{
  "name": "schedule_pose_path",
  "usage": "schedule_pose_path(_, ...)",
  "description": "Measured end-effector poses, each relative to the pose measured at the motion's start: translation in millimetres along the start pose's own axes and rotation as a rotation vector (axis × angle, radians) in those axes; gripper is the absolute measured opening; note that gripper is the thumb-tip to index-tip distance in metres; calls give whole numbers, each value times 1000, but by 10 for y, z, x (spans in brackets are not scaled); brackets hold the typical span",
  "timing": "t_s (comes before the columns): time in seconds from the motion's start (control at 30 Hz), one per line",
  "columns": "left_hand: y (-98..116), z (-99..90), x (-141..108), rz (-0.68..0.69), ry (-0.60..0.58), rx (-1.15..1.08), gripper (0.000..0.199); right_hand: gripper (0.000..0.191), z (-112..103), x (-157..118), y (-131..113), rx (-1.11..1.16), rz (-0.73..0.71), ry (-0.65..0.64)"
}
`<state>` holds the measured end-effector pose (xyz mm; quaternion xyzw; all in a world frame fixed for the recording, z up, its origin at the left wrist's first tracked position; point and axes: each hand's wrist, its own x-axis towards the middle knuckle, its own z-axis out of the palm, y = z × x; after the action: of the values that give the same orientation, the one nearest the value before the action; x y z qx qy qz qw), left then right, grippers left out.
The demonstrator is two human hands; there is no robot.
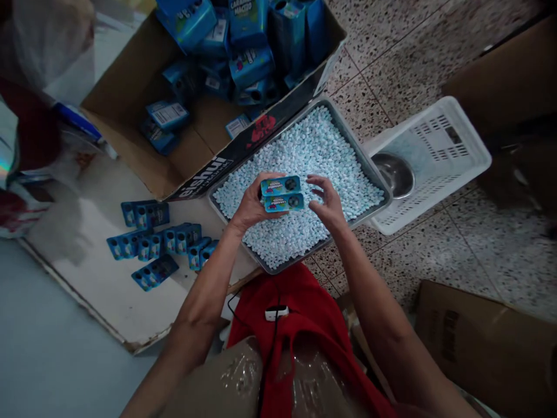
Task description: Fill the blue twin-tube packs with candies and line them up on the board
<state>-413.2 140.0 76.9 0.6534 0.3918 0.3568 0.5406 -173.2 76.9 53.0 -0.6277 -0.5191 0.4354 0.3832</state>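
Note:
My left hand (252,202) grips two small blue candy boxes (278,186), one beside the other, their dark round openings facing up. They are held over a grey tray (383,203) full of small white and pale blue candies (304,145). Close to the right ends of the boxes is my right hand (326,203), its fingers curved and apart, with nothing in them that I can see. Further left, several more blue candy boxes (152,241) stand in groups on the white table (108,307).
A large open cardboard box (130,98) behind the tray holds many blue boxes (248,23). On the right a white plastic basket (435,139) contains a metal bowl (394,174). A brown carton (478,342) is on the speckled floor (456,244) at lower right.

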Motion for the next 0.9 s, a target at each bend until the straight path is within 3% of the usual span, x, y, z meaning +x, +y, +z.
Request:
schedule_pose_path(0.1, 85, -153, -101, 59, -2, -20, 84, 55, -99, 115, 38, -225, -74, -81)
schedule_pose_path(0.2, 119, -257, -291, -18, -17, -93, 87, 52, -75, 287, 158, -409, -96, -62)
schedule_pose_path(0.4, 144, -183, -540, -178, 0, -84, 92, 48, 504, 456, 170, -478, -25, 54)
schedule_pose_path(0.53, 322, -254, -525, -142, 76, 122, 77, 39, 713, 436, 96, -240, 144, 87)
schedule_pose_path(0.63, 481, -394, -518, -136, 65, 417, 66, 41, 633, 459, -13, 140, 373, 114)
schedule_pose_path(0.7, 541, -452, -516, -166, 66, 563, 66, 40, 549, 464, -199, 446, 434, 56)
schedule_pose_path(0.8, 543, -431, -478, -190, 59, 644, 67, 40, 496, 407, -644, 698, 329, -29)
schedule_pose_path(0.9, 515, -317, -390, -183, 37, 660, 66, 39, 576, 327, -1040, 706, 151, -4)
